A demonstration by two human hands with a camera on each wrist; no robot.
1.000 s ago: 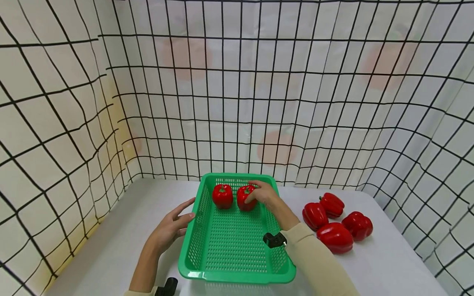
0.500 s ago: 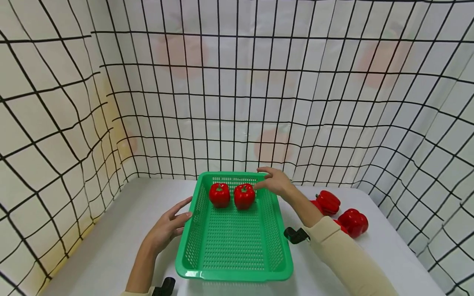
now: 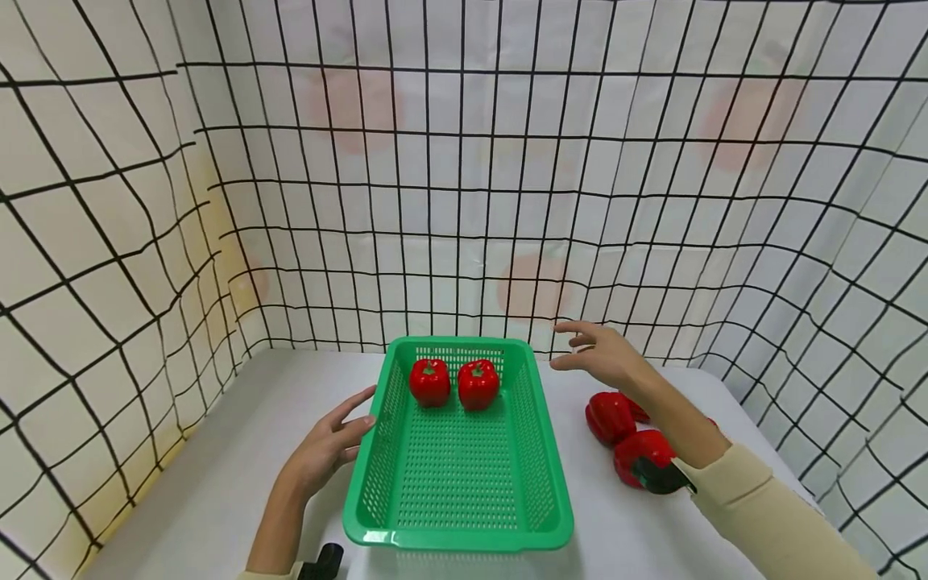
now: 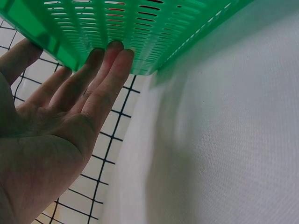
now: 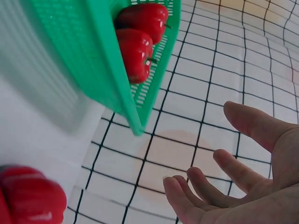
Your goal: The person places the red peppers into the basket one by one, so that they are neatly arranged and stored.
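A green perforated basket (image 3: pixel 457 532) stands on the white table. Two red bell peppers (image 3: pixel 432 382) (image 3: pixel 478 384) sit side by side at its far end, also seen through the basket's wall in the right wrist view (image 5: pixel 135 53). My left hand (image 3: pixel 328 447) rests open with straight fingers against the basket's left wall (image 4: pixel 140 42). My right hand (image 3: pixel 598 354) hovers open above the table, right of the basket's far corner, and holds nothing. Under that forearm lie more red peppers (image 3: pixel 611 417) (image 3: pixel 641 455).
White curtains with a black grid close in the table on the left, back and right. A red pepper (image 5: pixel 28 196) lies near the right hand in the right wrist view. Small black cameras (image 3: pixel 660 477) sit on both wrists.
My right hand has let go of the right pepper in the basket, lifted out and moved right, over the loose peppers. The left hand has stayed at the basket's wall.
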